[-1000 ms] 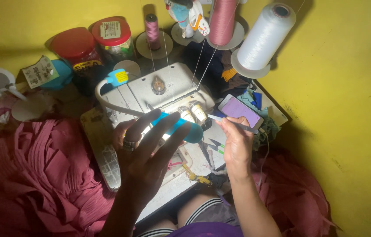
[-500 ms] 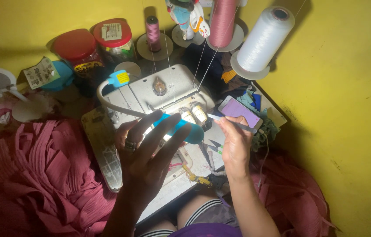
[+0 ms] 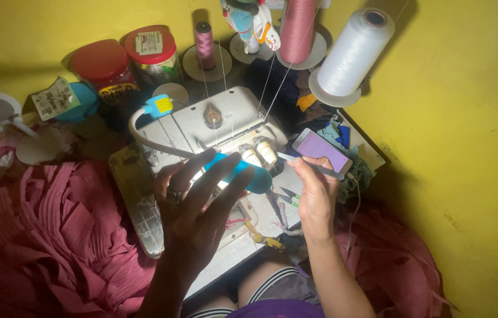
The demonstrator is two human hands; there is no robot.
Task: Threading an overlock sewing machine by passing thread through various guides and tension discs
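In the head view, a white sewing machine (image 3: 219, 126) sits on the counter (image 3: 261, 221) at the centre of the frame. The left hand (image 3: 199, 215) is raised over it with fingers spread and loose, touching the blue head of a gooseneck lamp (image 3: 240, 171) that lights the needle area. The right hand (image 3: 316, 191), just right of the machine, has its fingers pinched around slim tweezers (image 3: 311, 166) whose tip points at the machine's tension knobs (image 3: 259, 152). Threads run down from a white cone (image 3: 352, 53) and a pink cone (image 3: 297, 29) at the upper right into the machine. Pink pleated fabric (image 3: 49, 235) lies bunched at the lower left, not under the needle, so the threading looks unfinished and sewing not yet begun.
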